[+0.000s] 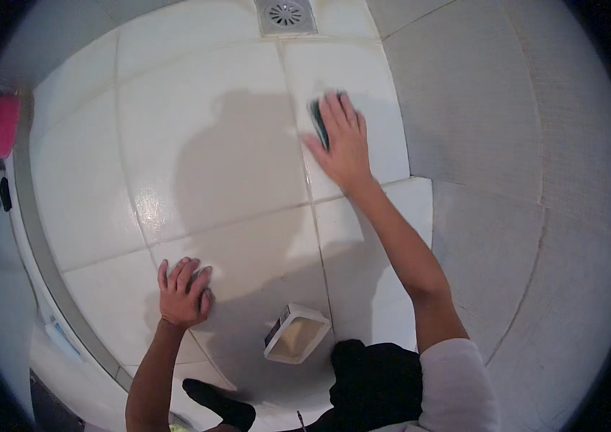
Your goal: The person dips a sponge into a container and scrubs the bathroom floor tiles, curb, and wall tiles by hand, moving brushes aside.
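On the white floor tiles (212,165), my right hand (346,147) presses a dark green pad (319,124) near the upper right, beside a grout line. Its fingers lie over the pad and hide part of it. Lower left, my left hand (184,291) rests on the floor with its fingers spread and nothing visible in it. Between my left hand and my dark-clothed knee stands a white rectangular tub (297,334) with something pale inside.
A square metal drain (286,16) is set in the floor at the top. Grey tiled walls (464,101) rise at the right. A raised sill (39,230) runs down the left, with a pink item (0,127) beyond it. My dark-socked foot (219,405) is at the bottom.
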